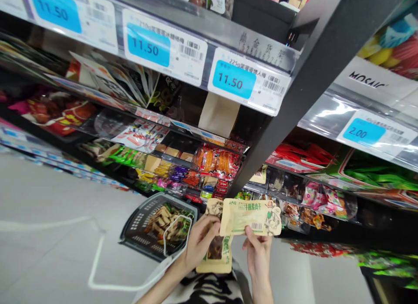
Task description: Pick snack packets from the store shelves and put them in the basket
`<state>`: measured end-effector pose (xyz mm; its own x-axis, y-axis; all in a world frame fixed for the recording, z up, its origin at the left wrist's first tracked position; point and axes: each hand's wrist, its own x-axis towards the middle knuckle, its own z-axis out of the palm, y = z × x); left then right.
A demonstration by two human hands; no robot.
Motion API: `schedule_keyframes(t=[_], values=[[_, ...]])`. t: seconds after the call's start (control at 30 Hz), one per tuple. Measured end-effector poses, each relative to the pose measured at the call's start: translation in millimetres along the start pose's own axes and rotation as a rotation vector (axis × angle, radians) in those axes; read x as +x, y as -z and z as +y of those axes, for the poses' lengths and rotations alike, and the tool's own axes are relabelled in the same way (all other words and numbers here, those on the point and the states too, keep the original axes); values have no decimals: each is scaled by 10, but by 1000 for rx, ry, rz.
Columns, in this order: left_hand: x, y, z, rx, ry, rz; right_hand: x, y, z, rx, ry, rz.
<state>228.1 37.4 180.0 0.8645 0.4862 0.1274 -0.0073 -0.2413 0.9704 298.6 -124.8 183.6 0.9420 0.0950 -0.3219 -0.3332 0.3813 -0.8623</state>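
Hands (200, 238) pinch tan packets (244, 219), one perhaps lettered 手撕素肉干; three price tags (148, 47) read 11.50.

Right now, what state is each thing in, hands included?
Left hand: closed on the upright packet
Upright packet: partly covered by the hand
Right hand: thumb in front, pinching the sideways packet
Sideways packet: barcode side showing
Basket: open-topped, goods inside
Price labels: fixed along the shelf edge
Orange snacks: wrapped
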Motion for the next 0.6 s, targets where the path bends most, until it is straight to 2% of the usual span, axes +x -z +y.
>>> schedule_keyframes(t=[0.13, 0.3, 0.6], values=[[16, 23, -23, 73, -31, 49, 18, 22, 12, 8, -9, 19], [9, -7, -107, 222, -191, 122, 19, 38, 26, 7, -35, 38], [-29, -43, -242, 301, -284, 216, 8, 31, 31, -18, -36, -29]])
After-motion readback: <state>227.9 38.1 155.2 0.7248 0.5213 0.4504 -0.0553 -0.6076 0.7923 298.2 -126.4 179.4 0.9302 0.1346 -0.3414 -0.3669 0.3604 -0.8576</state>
